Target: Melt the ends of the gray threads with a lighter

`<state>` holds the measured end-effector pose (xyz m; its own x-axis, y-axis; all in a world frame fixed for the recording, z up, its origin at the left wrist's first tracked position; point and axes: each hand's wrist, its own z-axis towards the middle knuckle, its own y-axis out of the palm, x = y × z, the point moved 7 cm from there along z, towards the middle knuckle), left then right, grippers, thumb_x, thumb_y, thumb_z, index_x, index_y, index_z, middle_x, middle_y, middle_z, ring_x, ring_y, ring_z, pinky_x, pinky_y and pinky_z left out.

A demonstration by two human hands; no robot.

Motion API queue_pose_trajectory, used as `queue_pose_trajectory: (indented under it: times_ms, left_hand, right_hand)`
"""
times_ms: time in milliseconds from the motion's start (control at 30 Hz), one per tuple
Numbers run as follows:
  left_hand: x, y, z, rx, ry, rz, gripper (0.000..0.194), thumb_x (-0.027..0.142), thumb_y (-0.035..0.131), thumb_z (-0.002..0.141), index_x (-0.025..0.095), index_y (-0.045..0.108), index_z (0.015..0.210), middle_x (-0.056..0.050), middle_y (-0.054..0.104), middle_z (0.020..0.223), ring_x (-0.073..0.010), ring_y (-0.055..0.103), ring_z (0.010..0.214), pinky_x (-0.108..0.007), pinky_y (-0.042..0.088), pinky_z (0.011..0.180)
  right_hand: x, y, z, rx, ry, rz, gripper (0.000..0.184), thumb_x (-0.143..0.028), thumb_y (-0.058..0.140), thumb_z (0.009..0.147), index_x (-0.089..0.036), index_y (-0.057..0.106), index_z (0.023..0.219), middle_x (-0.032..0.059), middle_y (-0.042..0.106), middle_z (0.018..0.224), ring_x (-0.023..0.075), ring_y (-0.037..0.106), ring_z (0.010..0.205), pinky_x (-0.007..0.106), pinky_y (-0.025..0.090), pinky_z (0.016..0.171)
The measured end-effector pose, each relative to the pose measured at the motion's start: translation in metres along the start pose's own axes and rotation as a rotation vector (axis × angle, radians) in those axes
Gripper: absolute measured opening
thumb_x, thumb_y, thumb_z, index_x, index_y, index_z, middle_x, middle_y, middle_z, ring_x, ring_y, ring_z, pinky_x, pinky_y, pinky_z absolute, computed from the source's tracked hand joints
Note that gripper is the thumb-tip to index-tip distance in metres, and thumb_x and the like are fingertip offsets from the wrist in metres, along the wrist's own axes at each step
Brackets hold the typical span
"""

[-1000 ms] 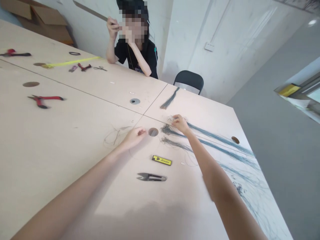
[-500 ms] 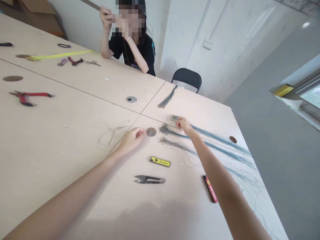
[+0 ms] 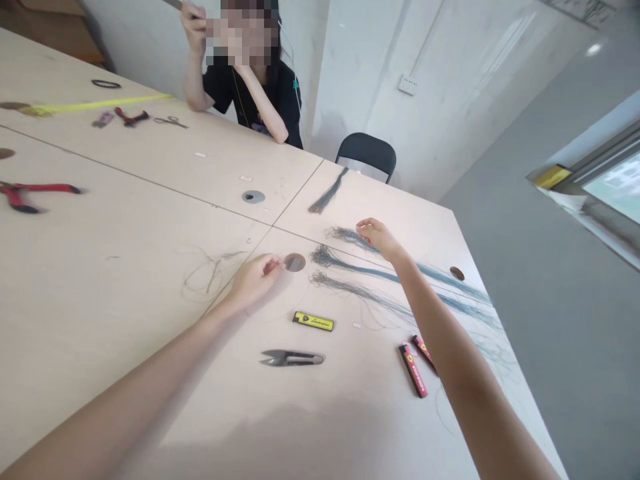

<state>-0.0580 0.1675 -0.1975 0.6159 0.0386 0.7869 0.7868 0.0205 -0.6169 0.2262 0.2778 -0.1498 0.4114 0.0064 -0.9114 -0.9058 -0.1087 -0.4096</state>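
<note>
My left hand (image 3: 255,280) rests on the pale wooden table with its fingers curled, right beside a round grommet hole (image 3: 295,262). I cannot see anything in its fingers. My right hand (image 3: 377,237) hovers with loose fingers just above the frayed ends of several blue-grey wire bundles (image 3: 355,273), touching none that I can tell. A wisp of loose thin wire (image 3: 210,273) lies left of my left hand. Below my hands are a yellow Lamborghini tag (image 3: 313,321) and steel thread snips (image 3: 291,358).
Two red Ferrari tags (image 3: 413,371) lie beside my right forearm. A seated co-worker (image 3: 250,87) is across the table, by a black chair (image 3: 367,157). Red-handled pliers (image 3: 30,193) and small scissors (image 3: 171,121) lie on the far left. The table edge (image 3: 480,280) drops to a grey floor.
My right hand has lifted off the wire ends and moved slightly farther away. The view has shifted, bringing a second red tag into sight. My left hand stays in nearly the same place.
</note>
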Motion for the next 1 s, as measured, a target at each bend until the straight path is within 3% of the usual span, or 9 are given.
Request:
queue_pose_trajectory:
  times_ms: [200, 433, 700, 867, 1000]
  left_hand:
    - [0.000, -0.001, 0.000, 0.005, -0.004, 0.011, 0.032, 0.047, 0.048, 0.077, 0.021, 0.063, 0.085, -0.003, 0.065, 0.078, -0.0204, 0.058, 0.075, -0.029, 0.039, 0.066]
    - [0.004, -0.002, -0.003, 0.001, -0.018, 0.020, 0.034, 0.049, 0.047, 0.078, 0.020, 0.063, 0.085, -0.003, 0.067, 0.081, -0.0206, 0.059, 0.077, -0.028, 0.039, 0.067]
    - [0.001, 0.000, -0.002, -0.001, -0.019, 0.006, 0.032, 0.046, 0.047, 0.077, 0.020, 0.065, 0.087, -0.004, 0.068, 0.087, -0.0212, 0.060, 0.081, -0.029, 0.038, 0.070]
    - [0.000, -0.001, -0.002, 0.014, -0.027, -0.045, 0.029, 0.044, 0.051, 0.075, 0.021, 0.065, 0.085, -0.004, 0.068, 0.084, -0.0209, 0.058, 0.079, -0.029, 0.037, 0.070]
    - [0.002, -0.003, -0.001, 0.000, -0.040, -0.151, 0.029, 0.046, 0.053, 0.072, 0.020, 0.065, 0.081, -0.004, 0.068, 0.083, -0.0213, 0.057, 0.079, -0.028, 0.038, 0.069]
  right_hand:
    - [-0.016, -0.004, 0.001, 0.040, 0.045, 0.069, 0.004, -0.020, 0.060, 0.077, -0.019, 0.057, 0.080, -0.0010, 0.056, 0.065, 0.0117, 0.046, 0.058, 0.025, 0.037, 0.056]
    - [-0.014, 0.016, 0.003, 0.067, 0.138, 0.153, 0.008, -0.014, 0.063, 0.076, -0.018, 0.060, 0.083, 0.0005, 0.067, 0.069, 0.0098, 0.051, 0.055, 0.020, 0.035, 0.049]
    - [-0.006, 0.036, 0.011, 0.239, 0.161, 0.210, 0.004, -0.018, 0.059, 0.085, -0.020, 0.057, 0.087, 0.0035, 0.075, 0.098, 0.0074, 0.059, 0.058, 0.019, 0.046, 0.055]
    - [0.005, 0.021, 0.005, 0.293, 0.191, 0.082, 0.006, -0.015, 0.063, 0.079, -0.020, 0.060, 0.079, 0.0052, 0.073, 0.093, 0.0118, 0.061, 0.060, 0.026, 0.050, 0.062]
    - [-0.001, 0.000, -0.020, 0.292, 0.161, -0.041, 0.013, -0.005, 0.060, 0.072, -0.018, 0.062, 0.068, 0.0090, 0.071, 0.100, 0.0195, 0.065, 0.086, 0.033, 0.050, 0.083]
